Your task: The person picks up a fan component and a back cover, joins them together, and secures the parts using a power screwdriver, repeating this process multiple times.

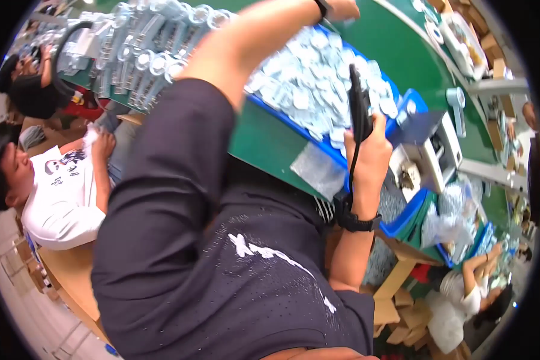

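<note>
My right hand (371,153) is closed around a long black tool (360,105) with a thin black cord, held upright over the near edge of a blue bin (294,124). A black strap circles that wrist. The bin is heaped with pale blue plastic pieces (318,75). My left arm reaches across to the far side of the bin. At the top edge my left hand (342,8) is partly cut off and blurred, so its grip cannot be made out.
Rows of pale blue ring-headed plastic parts (156,60) cover the green table (264,135) to the left. On the right are a white box (441,150), a round-headed plastic part (456,107) and plastic bags (453,210). People sit at the left (66,198) and lower right (471,288).
</note>
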`<state>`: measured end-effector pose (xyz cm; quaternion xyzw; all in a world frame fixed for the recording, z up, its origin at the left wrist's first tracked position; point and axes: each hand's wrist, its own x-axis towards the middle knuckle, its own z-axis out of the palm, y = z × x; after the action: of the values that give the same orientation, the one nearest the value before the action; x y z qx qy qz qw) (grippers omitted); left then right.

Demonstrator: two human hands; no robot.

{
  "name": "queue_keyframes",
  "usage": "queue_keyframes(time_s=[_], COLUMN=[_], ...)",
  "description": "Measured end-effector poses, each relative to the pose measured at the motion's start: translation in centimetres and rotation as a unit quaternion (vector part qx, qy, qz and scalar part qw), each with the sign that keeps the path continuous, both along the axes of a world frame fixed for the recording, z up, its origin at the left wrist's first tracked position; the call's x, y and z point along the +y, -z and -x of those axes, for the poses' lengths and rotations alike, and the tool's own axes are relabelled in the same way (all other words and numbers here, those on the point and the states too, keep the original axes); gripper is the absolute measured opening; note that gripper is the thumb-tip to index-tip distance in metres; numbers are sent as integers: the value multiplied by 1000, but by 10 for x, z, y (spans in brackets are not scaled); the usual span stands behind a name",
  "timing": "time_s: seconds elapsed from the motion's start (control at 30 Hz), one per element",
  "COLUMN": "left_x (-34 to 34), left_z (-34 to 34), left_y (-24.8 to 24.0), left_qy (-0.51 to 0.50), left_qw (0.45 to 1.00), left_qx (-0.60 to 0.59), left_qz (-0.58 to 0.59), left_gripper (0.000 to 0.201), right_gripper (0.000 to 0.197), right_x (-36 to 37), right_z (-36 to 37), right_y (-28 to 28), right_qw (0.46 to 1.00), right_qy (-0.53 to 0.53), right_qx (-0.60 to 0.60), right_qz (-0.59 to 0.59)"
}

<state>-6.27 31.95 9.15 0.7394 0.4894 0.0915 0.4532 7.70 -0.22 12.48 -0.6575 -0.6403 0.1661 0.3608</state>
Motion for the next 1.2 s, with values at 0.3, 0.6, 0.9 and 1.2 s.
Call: queue_keyframes(time_s=[0.3,0.6,0.9,1.2], left_x=[-118,-172,-219,-328], left_z=[79,324,262,31], left_y=[-85,-61,-104,6], left_qy=[-94,-521,-205,-81], left_qw=[766,601,680,873], left_qx=[-36,485,197,-389], left_qz=[-636,-363,-676,-282], left_gripper=[40,63,45,72], right_gripper=[52,50,49,53], right_x=[20,-14,-46,-71], right_z=[15,0,-29,-59], right_y=[-11,-36,-23,11], right_qw=[978,995,918,840], right_qy=[9,11,28,-28], right_qx=[-141,49,378,540], right_qz=[154,88,116,52])
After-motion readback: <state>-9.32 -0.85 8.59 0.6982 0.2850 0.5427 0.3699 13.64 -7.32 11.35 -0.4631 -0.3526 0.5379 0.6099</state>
